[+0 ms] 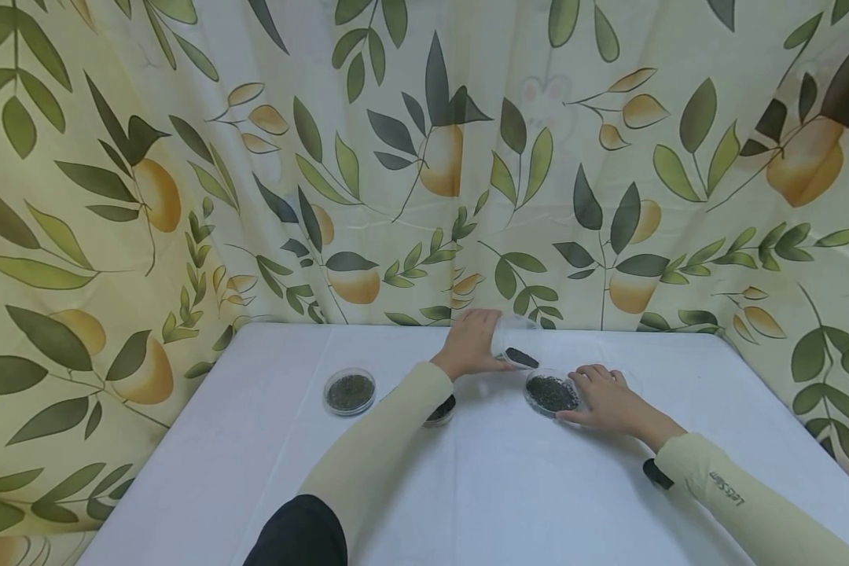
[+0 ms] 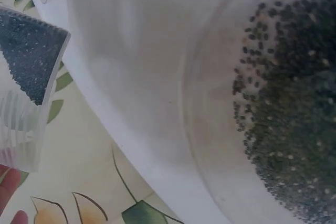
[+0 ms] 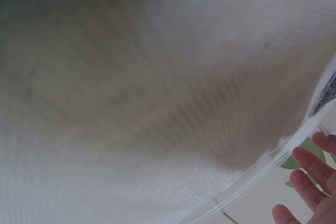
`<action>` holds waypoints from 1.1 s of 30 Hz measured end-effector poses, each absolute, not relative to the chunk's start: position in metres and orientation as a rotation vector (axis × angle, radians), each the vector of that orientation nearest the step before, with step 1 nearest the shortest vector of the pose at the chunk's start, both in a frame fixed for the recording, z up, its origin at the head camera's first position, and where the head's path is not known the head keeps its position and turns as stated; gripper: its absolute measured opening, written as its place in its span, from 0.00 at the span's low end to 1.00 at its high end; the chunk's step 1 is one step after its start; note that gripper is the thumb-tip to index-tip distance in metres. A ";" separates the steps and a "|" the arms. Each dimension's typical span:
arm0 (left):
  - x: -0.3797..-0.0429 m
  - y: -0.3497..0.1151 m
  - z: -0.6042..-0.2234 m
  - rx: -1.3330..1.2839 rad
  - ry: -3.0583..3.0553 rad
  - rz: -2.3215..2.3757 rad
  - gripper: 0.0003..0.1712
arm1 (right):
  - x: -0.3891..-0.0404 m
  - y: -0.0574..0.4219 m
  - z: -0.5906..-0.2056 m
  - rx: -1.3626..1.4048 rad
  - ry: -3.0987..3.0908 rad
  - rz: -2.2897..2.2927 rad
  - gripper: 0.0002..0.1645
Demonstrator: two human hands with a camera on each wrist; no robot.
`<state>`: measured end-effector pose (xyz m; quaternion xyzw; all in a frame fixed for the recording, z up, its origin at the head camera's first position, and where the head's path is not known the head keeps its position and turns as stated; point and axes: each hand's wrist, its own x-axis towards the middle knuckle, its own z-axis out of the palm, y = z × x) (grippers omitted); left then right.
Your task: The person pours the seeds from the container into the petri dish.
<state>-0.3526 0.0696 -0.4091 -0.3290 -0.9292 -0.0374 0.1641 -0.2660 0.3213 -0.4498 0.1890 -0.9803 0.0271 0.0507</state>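
My left hand (image 1: pixel 472 342) grips a clear ribbed plastic cup (image 1: pixel 518 333), tipped on its side toward the right. Dark small seeds (image 2: pixel 35 51) lie heaped along one side of the cup in the left wrist view. Just below and right of its mouth sits a round clear dish (image 1: pixel 552 393), its bottom strewn with dark seeds. At the right rim of that dish my right hand (image 1: pixel 611 402) holds it, thumb in front and fingers behind. The right wrist view shows those fingers (image 3: pixel 314 169) beside a clear rim; most of that view is blurred white.
A second seed-filled dish (image 1: pixel 440 413) is partly hidden under my left forearm and fills the right of the left wrist view. Farther left stands another dish (image 1: pixel 350 391) of darkish grains. White cloth covers the table (image 1: pixel 495 487); a leaf-patterned curtain (image 1: pixel 410 267) hangs behind it.
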 end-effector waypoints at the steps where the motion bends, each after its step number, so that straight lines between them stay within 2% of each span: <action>1: -0.353 0.069 -0.409 -0.929 -2.665 -0.110 0.54 | -0.266 0.321 -0.450 0.575 -2.985 0.084 0.53; 27: -0.365 0.045 -0.422 -0.806 -2.845 -0.372 0.50 | -0.266 0.320 -0.447 0.559 -2.999 0.094 0.53; 33: -0.367 0.040 -0.422 -0.778 -2.877 -0.356 0.52 | -0.265 0.320 -0.447 0.560 -3.007 0.098 0.54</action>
